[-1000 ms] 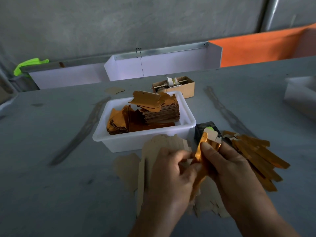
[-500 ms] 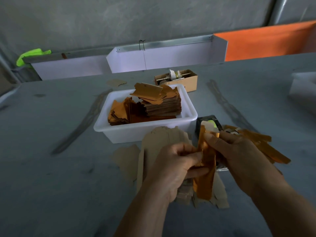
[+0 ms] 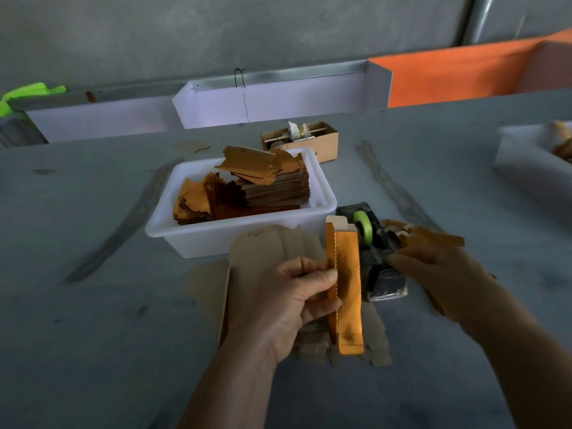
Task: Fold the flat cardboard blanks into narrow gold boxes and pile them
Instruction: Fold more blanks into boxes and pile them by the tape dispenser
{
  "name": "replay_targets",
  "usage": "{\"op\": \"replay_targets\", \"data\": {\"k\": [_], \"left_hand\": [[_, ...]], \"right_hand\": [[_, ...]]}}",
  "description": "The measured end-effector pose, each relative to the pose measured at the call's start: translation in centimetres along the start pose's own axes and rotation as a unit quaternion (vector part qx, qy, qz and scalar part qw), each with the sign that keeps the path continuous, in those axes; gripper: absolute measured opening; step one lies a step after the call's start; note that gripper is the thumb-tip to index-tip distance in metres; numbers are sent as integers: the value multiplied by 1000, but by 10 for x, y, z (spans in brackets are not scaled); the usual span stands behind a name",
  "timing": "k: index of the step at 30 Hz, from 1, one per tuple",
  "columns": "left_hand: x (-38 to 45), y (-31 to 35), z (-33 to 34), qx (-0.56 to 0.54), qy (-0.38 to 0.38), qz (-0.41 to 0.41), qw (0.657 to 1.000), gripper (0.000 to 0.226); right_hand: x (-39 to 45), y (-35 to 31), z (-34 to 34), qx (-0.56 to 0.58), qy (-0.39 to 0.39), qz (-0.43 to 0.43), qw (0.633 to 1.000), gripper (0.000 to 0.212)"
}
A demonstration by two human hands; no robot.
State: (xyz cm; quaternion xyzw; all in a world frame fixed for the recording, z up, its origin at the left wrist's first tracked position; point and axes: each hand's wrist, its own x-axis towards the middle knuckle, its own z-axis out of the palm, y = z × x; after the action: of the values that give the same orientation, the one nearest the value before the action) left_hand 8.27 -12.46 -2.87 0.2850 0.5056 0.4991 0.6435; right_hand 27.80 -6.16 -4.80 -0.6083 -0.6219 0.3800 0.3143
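My left hand (image 3: 292, 300) pinches a narrow gold box (image 3: 345, 286) by its left edge and holds it upright, top flap open. My right hand (image 3: 433, 270) has let go of it and reaches over the black tape dispenser (image 3: 376, 264) with its green roll (image 3: 362, 230); its fingertips are blurred at the dispenser's front. Behind that hand lies a pile of folded gold boxes (image 3: 439, 236), mostly hidden. Flat gold blanks (image 3: 260, 184) are stacked in a white tub (image 3: 198, 233). Several brown blanks (image 3: 272, 252) lie face down under my hands.
A small cardboard box (image 3: 309, 140) with odds and ends sits behind the tub. White trays (image 3: 278, 100) line the table's far edge. Another white container (image 3: 532, 159) stands at the right. An orange panel (image 3: 464, 72) rises at the back right.
My right hand left the gold box and moved right to the tape dispenser. My left hand now holds the box alone, turned flat toward me.
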Motion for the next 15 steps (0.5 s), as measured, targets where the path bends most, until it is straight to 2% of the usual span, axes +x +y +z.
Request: {"op": "replay_targets", "data": {"k": [9, 15], "left_hand": [[3, -3, 2, -13, 8, -7, 1000, 9], [3, -3, 1, -20, 4, -5, 1000, 6]], "right_hand": [[1, 0, 10, 7, -14, 20, 1000, 9], [6, 3, 14, 41, 13, 37, 998, 7]]}}
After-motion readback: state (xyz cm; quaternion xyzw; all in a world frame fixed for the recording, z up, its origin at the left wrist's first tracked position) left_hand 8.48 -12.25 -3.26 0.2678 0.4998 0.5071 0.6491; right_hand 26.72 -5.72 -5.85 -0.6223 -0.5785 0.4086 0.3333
